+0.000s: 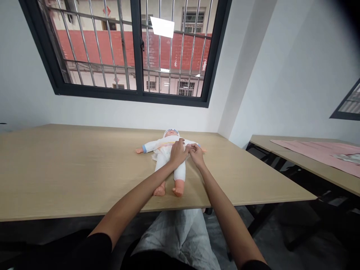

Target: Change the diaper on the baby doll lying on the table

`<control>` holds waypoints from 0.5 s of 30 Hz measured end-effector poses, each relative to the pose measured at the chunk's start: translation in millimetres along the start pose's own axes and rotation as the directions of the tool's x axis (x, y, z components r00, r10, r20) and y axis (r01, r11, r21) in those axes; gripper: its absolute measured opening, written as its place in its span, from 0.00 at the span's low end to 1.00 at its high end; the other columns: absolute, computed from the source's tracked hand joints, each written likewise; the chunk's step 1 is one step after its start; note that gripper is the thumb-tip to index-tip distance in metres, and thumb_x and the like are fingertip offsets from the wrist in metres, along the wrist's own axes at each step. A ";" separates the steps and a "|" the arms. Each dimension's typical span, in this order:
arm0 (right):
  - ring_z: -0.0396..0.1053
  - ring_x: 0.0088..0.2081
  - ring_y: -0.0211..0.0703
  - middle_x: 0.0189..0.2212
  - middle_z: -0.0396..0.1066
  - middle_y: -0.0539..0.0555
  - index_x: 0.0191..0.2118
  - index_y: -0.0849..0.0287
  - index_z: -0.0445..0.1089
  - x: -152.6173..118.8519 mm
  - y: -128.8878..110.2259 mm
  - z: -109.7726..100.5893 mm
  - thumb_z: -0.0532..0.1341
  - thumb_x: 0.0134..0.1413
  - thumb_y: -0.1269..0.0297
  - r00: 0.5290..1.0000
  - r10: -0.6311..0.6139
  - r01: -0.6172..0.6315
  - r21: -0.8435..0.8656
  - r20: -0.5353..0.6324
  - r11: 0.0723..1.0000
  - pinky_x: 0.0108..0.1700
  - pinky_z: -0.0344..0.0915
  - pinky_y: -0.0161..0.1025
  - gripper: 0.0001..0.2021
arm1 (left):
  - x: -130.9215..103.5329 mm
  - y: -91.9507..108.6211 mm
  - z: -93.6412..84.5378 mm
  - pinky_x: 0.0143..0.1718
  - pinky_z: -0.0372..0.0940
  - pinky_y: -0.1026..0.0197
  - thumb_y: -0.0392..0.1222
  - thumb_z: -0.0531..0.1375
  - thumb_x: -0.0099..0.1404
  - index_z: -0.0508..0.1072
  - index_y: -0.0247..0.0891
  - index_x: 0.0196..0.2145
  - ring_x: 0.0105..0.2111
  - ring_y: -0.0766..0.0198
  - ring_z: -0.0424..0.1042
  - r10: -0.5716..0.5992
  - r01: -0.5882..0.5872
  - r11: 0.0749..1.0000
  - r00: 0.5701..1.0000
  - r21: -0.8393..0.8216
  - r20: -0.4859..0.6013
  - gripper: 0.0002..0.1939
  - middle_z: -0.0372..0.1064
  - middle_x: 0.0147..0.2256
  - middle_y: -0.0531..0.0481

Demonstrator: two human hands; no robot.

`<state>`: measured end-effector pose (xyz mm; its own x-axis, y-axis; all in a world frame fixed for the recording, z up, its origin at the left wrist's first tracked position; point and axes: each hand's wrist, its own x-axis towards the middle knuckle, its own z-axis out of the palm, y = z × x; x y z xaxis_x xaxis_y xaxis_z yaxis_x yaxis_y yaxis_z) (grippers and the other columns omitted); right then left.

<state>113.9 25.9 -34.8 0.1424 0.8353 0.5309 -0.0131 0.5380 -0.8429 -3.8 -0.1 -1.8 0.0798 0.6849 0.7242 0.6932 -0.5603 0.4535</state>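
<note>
The baby doll [168, 157] is lying on its back on the surface [70, 168] under both hands, the left hand [178, 152] pressing its chest while the right hand [196, 154] is pinching its white clothing.

From my feed I see two bare forearms, uncovered from wrist to above the elbow. The left hand [177, 152] and right hand [197, 154] wear no rings, watch or gloves that I can make out. Short black sleeves [94, 245] show at 7 o'clock and at 5 o'clock, cut off by the frame's lower edge. At 6 o'clock, pale grey crinkled trousers [180, 234] cover the lap.
</note>
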 end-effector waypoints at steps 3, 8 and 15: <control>0.66 0.26 0.37 0.22 0.67 0.47 0.28 0.58 0.62 2.4 3.3 -1.3 0.63 0.38 0.58 0.992 0.070 -0.067 0.030 -0.101 0.997 0.30 0.64 0.34 0.12 | -8.9 5.0 -6.1 0.46 0.56 0.53 0.46 0.49 0.66 0.67 0.32 0.40 0.43 0.53 0.64 0.163 -0.184 0.939 0.982 0.292 0.094 0.15 0.67 0.39 0.40; 0.68 0.21 0.39 0.17 0.68 0.47 0.26 0.58 0.60 5.6 4.9 -5.8 0.63 0.35 0.61 0.962 0.174 -0.161 0.075 -0.213 0.984 0.26 0.65 0.35 0.12 | -20.5 9.0 -13.0 0.44 0.55 0.52 0.45 0.46 0.67 0.71 0.31 0.34 0.41 0.53 0.64 0.256 -0.352 0.845 0.927 0.402 0.273 0.19 0.69 0.35 0.39; 0.71 0.22 0.41 0.16 0.68 0.48 0.23 0.58 0.62 15.2 11.1 -21.5 0.60 0.36 0.63 0.887 0.220 -0.211 0.067 -0.407 0.975 0.26 0.67 0.35 0.07 | -21.4 10.7 -8.9 0.46 0.55 0.51 0.47 0.49 0.65 0.71 0.29 0.39 0.45 0.51 0.63 0.286 -0.432 0.821 0.877 0.373 0.385 0.18 0.70 0.37 0.37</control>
<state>137.2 42.1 -38.0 0.5261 0.8128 0.2501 -0.1091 0.3562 -0.9280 -4.5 -24.9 -7.8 0.5446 0.6198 0.5650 0.8019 -0.5822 -0.1342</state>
